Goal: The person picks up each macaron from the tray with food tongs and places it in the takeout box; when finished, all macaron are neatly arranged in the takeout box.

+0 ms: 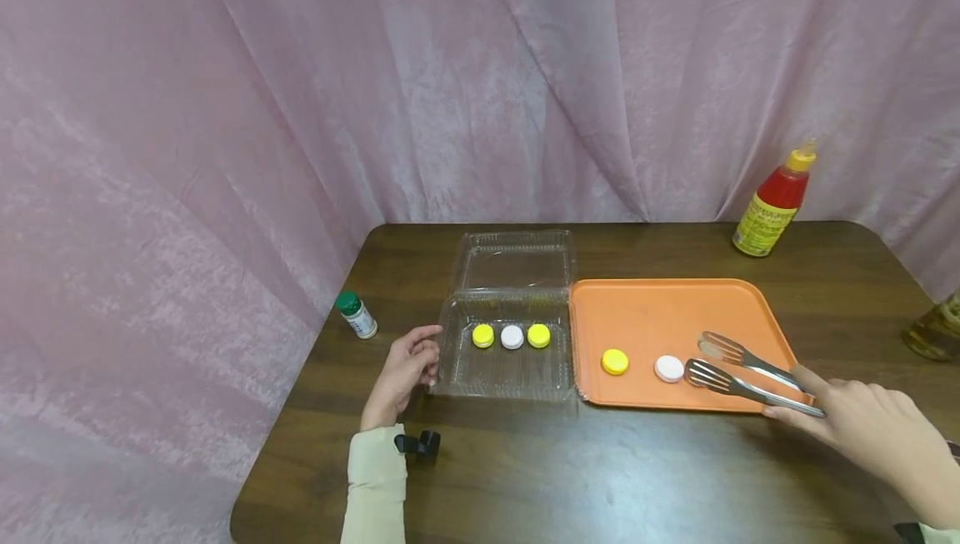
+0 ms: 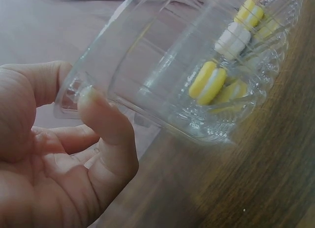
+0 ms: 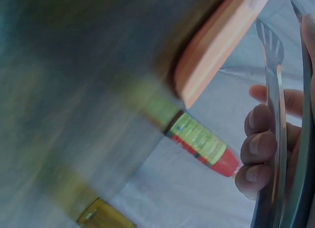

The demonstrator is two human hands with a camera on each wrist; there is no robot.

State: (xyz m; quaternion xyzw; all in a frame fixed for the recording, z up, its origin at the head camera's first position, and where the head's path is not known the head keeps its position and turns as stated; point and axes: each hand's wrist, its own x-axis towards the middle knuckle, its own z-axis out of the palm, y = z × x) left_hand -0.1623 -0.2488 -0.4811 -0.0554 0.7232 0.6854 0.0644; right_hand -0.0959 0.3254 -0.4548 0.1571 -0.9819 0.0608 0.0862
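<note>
A clear plastic clamshell box [image 1: 504, 377] lies with its lid [image 1: 517, 265] folded back. In it a yellow macaron [image 1: 483, 336], a white macaron [image 1: 512, 337] and another yellow macaron [image 1: 538, 336] form a row. My left hand [image 1: 405, 373] pinches the box's left rim between thumb [image 2: 106, 114] and index finger. With my right hand [image 1: 870, 423] I hold metal tongs [image 1: 757, 394], their arms spread, over the orange tray [image 1: 660, 311]. On that tray are a yellow macaron [image 1: 615, 361] and a white macaron [image 1: 669, 369], the latter just left of the tong tips. What lies under the tips is unclear.
A red sauce bottle [image 1: 776, 202] with a yellow cap stands behind the tray. At the table's left edge is a green-capped small jar [image 1: 356, 316]. A bottle of yellowish liquid [image 1: 937, 331] stands at the far right. A pink curtain [image 1: 480, 94] hangs behind the table.
</note>
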